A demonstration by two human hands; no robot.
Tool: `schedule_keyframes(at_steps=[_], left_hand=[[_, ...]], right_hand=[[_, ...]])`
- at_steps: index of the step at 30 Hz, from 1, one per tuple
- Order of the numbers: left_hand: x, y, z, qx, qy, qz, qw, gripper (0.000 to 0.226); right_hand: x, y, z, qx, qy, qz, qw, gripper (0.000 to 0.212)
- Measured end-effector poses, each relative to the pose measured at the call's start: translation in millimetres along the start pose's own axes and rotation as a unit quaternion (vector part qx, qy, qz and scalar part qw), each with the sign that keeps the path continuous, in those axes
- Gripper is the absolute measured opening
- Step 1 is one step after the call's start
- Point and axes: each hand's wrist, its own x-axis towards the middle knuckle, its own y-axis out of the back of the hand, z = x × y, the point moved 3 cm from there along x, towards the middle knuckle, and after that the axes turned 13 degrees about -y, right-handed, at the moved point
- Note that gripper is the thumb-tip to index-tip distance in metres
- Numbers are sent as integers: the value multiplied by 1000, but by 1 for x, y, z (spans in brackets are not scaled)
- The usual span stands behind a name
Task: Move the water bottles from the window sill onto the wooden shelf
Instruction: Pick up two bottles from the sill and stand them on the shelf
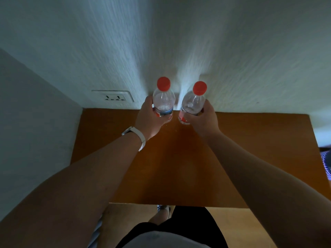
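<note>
Two clear water bottles with red caps stand upright side by side at the back of the wooden shelf (250, 149), close to the white wall. My left hand (149, 120) is wrapped around the left bottle (163, 99) at its label. My right hand (203, 120) grips the right bottle (194, 102) the same way. Both bottle bases are low over the shelf's far edge; whether they rest on the wood I cannot tell. A white watch strap sits on my left wrist. The window sill is out of view.
A wall socket (113, 97) sits on the white wall just left of the bottles, above the shelf's back edge. A side wall closes off the shelf on the left. Light wooden floor (241, 228) and my legs show below the shelf's front edge.
</note>
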Motion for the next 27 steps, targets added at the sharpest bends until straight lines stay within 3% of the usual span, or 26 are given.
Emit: schedule_keyframes(at_steps=[11, 15, 19, 27], left_hand=[[-3, -8, -4, 1, 47, -32, 998, 73], [-11, 2, 0, -9, 79, -59, 995, 85], [-27, 18, 10, 51, 81, -61, 994, 90], [-57, 62, 52, 242, -67, -94, 963, 58]], right_hand=[[2, -3, -1, -6, 14, -27, 1000, 68], [-2, 3, 1, -6, 3, -46, 999, 76], [-8, 16, 5, -55, -22, -37, 998, 82], [-41, 53, -20, -235, 55, -27, 970, 55]])
